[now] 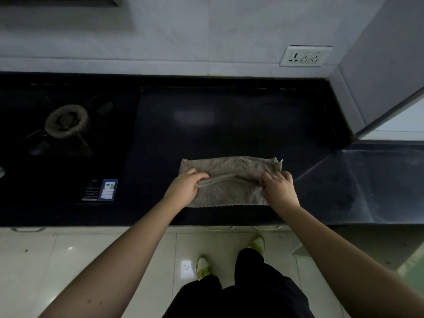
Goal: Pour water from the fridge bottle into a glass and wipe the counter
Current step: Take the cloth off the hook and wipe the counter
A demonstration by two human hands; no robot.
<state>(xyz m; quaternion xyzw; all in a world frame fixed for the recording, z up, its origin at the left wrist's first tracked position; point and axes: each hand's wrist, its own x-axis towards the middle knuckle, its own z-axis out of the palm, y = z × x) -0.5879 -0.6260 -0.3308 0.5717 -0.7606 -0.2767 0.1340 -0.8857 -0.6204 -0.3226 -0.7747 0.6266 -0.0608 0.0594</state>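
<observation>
Two hands on one grey, dimpled rectangular cloth [231, 180], lying flat on the black polished stone counter [229, 125], right of the gas burner [66, 121]. Left hand [184, 188] pinches a fold at the cloth's left edge; right hand [278, 187] pinches its right edge.

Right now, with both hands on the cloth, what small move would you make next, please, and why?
Probably finish the fold: the left hand and right hand each pinch a raised crease across the cloth, which lies flat on the counter.
</observation>
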